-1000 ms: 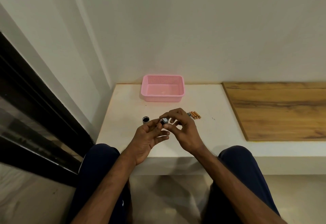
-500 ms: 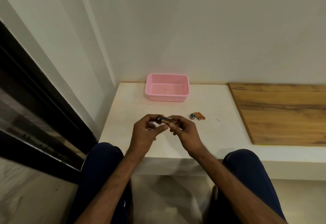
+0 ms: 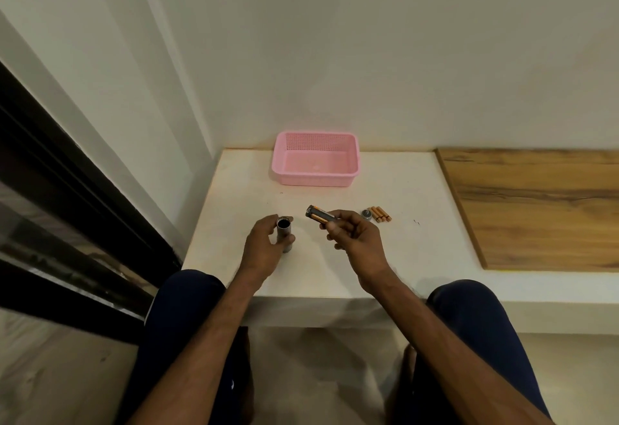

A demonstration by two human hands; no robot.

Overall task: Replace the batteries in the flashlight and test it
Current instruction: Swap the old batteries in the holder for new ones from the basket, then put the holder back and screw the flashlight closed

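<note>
The left hand (image 3: pixel 264 250) grips the flashlight tube (image 3: pixel 284 231) upright on the table (image 3: pixel 418 250), open mouth up. The right hand (image 3: pixel 355 240) pinches the battery holder (image 3: pixel 318 214), which lies at about two o'clock from the tube, apart from it, its long axis pointing to ten o'clock. Spare batteries (image 3: pixel 380 214) lie at three o'clock, nearer the right hand.

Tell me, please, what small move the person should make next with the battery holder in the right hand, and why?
Probably set the battery holder down on the table beside the loose batteries. The right hand holds it clear of the flashlight body, which the left hand holds upright, open end up. Whether its cells are old or new cannot be told.
</note>
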